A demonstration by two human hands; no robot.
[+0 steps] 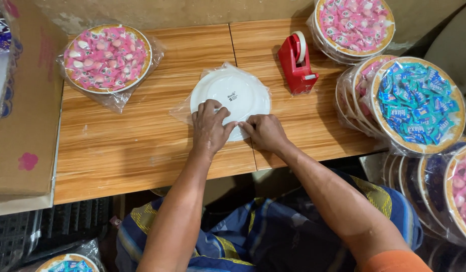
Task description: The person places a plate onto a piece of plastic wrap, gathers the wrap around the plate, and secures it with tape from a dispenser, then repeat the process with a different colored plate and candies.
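Both hands flat, left hand (209,126), right hand (264,132), pressing wrapped white plate (238,90).

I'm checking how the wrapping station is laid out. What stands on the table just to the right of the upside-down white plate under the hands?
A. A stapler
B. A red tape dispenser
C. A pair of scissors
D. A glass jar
B: a red tape dispenser stands on the wooden table, right of the white plate in clear wrap.
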